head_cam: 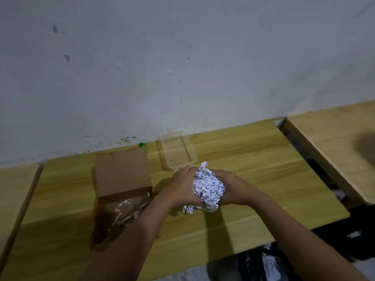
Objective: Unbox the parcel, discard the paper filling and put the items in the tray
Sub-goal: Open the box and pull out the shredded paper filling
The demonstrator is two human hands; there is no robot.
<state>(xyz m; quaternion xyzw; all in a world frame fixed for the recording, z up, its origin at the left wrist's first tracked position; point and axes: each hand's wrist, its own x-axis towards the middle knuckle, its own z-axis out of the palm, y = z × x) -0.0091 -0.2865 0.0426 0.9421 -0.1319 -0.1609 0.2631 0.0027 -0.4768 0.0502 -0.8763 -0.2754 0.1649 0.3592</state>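
Observation:
A bundle of white shredded paper filling [209,187] is pressed between my left hand [181,186] and my right hand [231,189], just above the wooden table [253,179]. Both hands cup it from either side, and a few strips hang below. The brown cardboard parcel [121,191] stands open at the left, its lid flap raised toward the wall; more white paper and clear wrap show inside it. A clear plastic tray [176,153] sits beyond my hands near the wall, with nothing visible in it.
A second wooden table [334,147] stands to the right across a gap, and another table edge [16,185] shows at the far left. A dark bag holding shredded paper [263,262] lies below the table's front edge. A white wall [182,67] backs the table.

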